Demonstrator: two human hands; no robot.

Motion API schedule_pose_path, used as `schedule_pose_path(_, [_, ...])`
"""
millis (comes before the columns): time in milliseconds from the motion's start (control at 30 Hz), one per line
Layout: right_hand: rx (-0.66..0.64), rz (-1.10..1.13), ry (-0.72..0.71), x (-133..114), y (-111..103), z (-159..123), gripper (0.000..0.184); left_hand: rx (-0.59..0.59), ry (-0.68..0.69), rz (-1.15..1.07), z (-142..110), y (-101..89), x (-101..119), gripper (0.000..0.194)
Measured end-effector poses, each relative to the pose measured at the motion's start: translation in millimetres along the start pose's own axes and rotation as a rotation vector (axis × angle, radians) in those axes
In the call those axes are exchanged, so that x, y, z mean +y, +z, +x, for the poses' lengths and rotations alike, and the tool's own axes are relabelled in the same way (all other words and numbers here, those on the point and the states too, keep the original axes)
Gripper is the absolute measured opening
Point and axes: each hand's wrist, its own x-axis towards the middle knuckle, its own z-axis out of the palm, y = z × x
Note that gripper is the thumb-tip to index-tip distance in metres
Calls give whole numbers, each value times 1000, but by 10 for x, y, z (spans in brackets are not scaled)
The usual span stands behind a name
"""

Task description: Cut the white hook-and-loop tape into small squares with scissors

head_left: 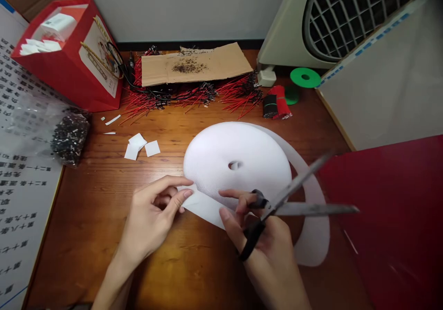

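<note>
White woven tape roll (235, 162) lies flat on a varnished wooden desk (83, 254) at centre frame, with a trailing loop (313, 241) curling off its right side. Head view only.

Left hand (152, 213): narrow pinch, thumb and fingers closed on the tape's free end (202, 206), lower middle. Right hand (266, 254): thumb and finger through the loops of black-handled steel scissors (304, 208), blades spread wide, tips pointing right.

Risks: the open blades sit close to the left fingers, so a hasty closing could nick them. If the pinch slackens, the free end could slip and give a crooked cut. The slack loop could snag and drag the roll.

Nearby, left of the roll: small white cut squares (138, 146) and a clear plastic bag of dark small parts (71, 137). Upper middle: red-and-black wire bundles (194, 95) beside a brown cardboard strip (194, 65).

Writing: a white printed sheet (20, 162) at left edge shows rows of dark characters, too blurred to read. A red paper gift bag (65, 56), upper left, shows no legible brand.
</note>
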Motion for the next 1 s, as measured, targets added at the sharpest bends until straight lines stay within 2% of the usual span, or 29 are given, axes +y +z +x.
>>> schedule_pose_path(133, [-123,-131,50,-95,-90,96,26,52,-68,-132,-15,51,71,7])
schedule_pose_path(267, [-125,-240,-60,-220,-223,278,9,-10,-64,-154,-20,77,92,7])
schedule_pose_path(333, [-127,-248,-84,-262,-279,390,12,-50,-65,-134,-7,88,74,9])
schedule_pose_path(467, [-227,-135,-57,-282,-329,588,8,-99,-48,-129,43,122,-12,13])
schedule_pose_path(633, [-276,-78,-34,-222,-343,688,10,-131,42,-46,68,151,-114,16])
schedule_pose_path(833, [-294,-17,-6,-212,-378,686,12,-165,300,215,74,133,-120,23])
schedule_pose_path(1000, [-261,49,40,-234,-394,675,23,-174,328,238,72,161,-112,21])
